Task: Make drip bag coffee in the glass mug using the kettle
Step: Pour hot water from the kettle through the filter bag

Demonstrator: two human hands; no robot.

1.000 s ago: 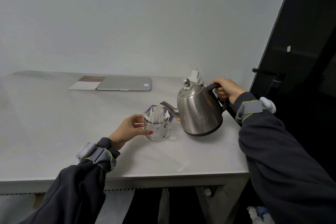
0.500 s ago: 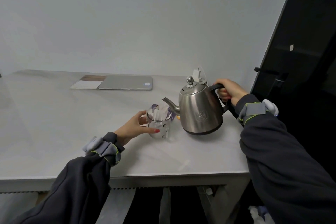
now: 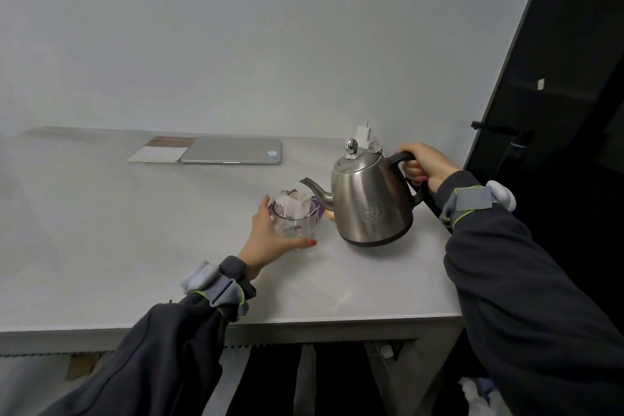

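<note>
Fingers of left hand (image 3: 268,236) cup clear glass mug (image 3: 297,228) | right hand (image 3: 427,164) grips steel kettle (image 3: 371,206) handle

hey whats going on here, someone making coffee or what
Yes, a person is making drip bag coffee at a table. Their left hand holds the glass mug, which has a drip bag hung open in it. Their right hand grips the handle of the kettle, which is upright with its spout just beside the mug. No water is pouring yet.
</note>
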